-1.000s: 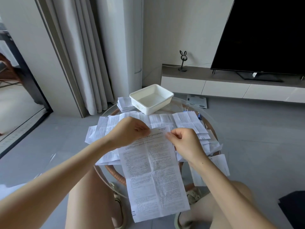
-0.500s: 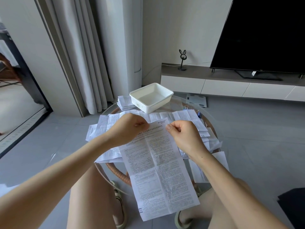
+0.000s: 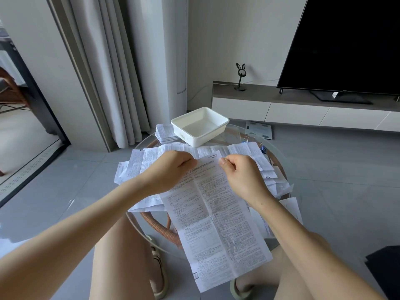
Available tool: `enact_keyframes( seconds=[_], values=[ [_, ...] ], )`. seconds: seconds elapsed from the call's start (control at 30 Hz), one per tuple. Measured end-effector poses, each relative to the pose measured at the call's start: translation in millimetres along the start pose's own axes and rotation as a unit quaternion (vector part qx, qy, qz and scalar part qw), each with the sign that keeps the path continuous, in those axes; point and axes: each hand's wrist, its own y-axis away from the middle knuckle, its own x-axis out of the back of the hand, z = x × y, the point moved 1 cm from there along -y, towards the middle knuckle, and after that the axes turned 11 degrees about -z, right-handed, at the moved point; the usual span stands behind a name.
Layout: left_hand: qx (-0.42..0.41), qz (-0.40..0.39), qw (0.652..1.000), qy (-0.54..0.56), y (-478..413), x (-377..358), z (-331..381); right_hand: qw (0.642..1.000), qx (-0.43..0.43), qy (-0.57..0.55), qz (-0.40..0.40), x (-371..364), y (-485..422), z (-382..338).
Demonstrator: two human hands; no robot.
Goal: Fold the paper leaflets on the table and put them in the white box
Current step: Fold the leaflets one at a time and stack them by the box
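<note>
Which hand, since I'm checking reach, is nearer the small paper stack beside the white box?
Left. The left hand is just in front of the stack; the right hand is farther right, past the white box.

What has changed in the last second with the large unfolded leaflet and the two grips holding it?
The left grip and right grip moved the top edge of the large printed white paper leaflet slightly away, toward the white rectangular plastic box, and its hanging lower end swung right. Both grips still pinch that edge. The box and the loose leaflets on the round glass table stayed put.
</note>
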Motion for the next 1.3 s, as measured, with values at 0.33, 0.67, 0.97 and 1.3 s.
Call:
enact_keyframes(
  seconds=[0.33, 0.67, 0.97, 1.3],
  values=[
    [0.006, 0.048, 0.998, 0.043, -0.9, -4.1, -3.1, 1.0, 0.015, 0.012, 0.007, -0.6, -7.9, -2.6],
    [0.116, 0.185, 0.929, 0.298, 15.6, 21.3, -47.1, 0.976, -0.107, -0.093, -0.168, 30.2, -1.2, 20.8],
    [0.2, 0.222, 0.828, 0.475, 28.4, -13.7, -81.6, 0.861, -0.228, -0.446, -0.088, -4.4, 26.1, 31.2],
    [0.201, 0.198, 0.893, 0.351, 25.1, -25.3, -100.9, 0.87, -0.272, -0.41, -0.013, -33.3, 45.9, 31.5]
  ],
)
